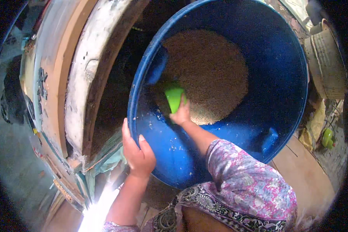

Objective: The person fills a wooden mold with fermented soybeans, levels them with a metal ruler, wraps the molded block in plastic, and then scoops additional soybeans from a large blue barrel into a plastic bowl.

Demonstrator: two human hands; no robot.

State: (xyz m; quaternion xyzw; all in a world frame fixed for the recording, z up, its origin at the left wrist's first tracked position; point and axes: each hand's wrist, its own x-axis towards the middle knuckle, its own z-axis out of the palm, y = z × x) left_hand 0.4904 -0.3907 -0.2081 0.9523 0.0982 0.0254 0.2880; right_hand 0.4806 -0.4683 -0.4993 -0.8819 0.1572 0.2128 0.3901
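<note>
A large blue barrel (pixel 297 98) stands tilted with its mouth toward me. Loose brown grain (pixel 210 73) covers its bottom. My right hand (pixel 181 113) reaches deep inside, closed around a bright green plastic cup (pixel 174 96) at the near left edge of the grain. The cup's far end is in shadow, so I cannot tell how much grain it holds. At the barrel's left rim, my left hand (pixel 138 152) grips the edge, thumb on the inner side and fingers along the outside.
Left of the barrel stands a worn wooden frame (pixel 89 65) with peeling white paint. A beige bucket-like container (pixel 328 63) is at the right, above a small green object (pixel 327 138). Pale floor tiles (pixel 303 170) show at lower right. Bright light glares at lower left.
</note>
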